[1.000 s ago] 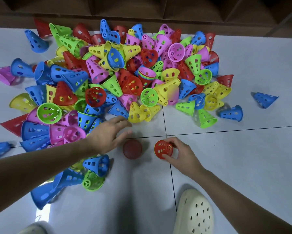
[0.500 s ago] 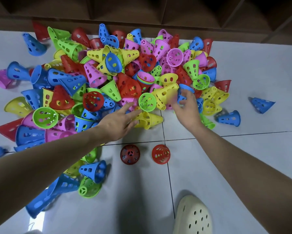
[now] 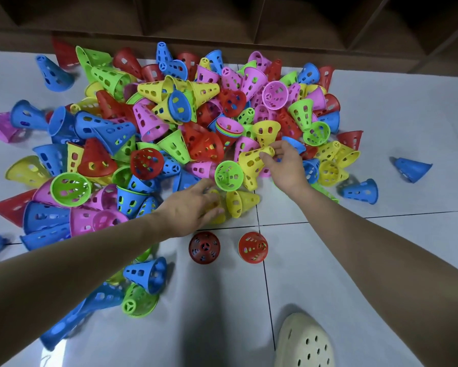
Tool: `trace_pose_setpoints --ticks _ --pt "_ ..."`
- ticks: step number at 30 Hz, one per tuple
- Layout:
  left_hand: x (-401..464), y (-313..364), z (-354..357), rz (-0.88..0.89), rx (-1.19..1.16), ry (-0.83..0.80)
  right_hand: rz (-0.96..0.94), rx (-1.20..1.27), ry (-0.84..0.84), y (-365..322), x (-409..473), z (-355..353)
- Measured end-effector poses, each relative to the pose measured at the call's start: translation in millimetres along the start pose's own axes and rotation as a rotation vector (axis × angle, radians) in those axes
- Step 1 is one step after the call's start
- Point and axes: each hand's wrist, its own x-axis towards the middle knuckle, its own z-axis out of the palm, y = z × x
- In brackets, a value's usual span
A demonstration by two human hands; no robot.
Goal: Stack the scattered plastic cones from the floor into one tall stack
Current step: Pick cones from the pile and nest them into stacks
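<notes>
A big heap of perforated plastic cones (image 3: 169, 123) in red, blue, green, yellow and pink covers the white tiled floor. Two red cones stand upright in front of it: a dark one (image 3: 204, 248) and a brighter one (image 3: 252, 247). My right hand (image 3: 283, 165) pinches the narrow tip of a yellow cone (image 3: 250, 161) lying on the heap's front edge. My left hand (image 3: 193, 205) lies over a yellow cone (image 3: 218, 207), fingers curled on it. Another yellow cone (image 3: 242, 202) lies right beside it. A green cone (image 3: 228, 176) faces up between my hands.
A dark wooden shelf unit (image 3: 249, 22) runs along the far wall behind the heap. Stray blue cones lie at the right (image 3: 412, 168), (image 3: 361, 192) and near left (image 3: 145, 274). My cream clog (image 3: 304, 343) is at the bottom. Bare tiles stretch to the right.
My right hand left the bright red cone standing on the floor, reached into the heap and pinched a yellow cone. My left hand slid forward onto a yellow cone.
</notes>
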Motion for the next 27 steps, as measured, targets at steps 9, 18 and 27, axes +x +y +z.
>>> trace_pose_setpoints --ticks 9,18,27 --pt "3.2 7.2 8.6 -0.333 -0.219 -0.038 0.003 0.124 -0.026 3.3 -50.3 -14.4" --pt "-2.0 -8.4 16.3 -0.55 -0.19 -0.093 -0.023 0.305 -0.004 14.2 -122.5 -48.2" --pt "-20.5 -11.5 9.1 -0.534 -0.397 -0.042 -0.304 -0.003 -0.222 38.1 -169.5 -34.4"
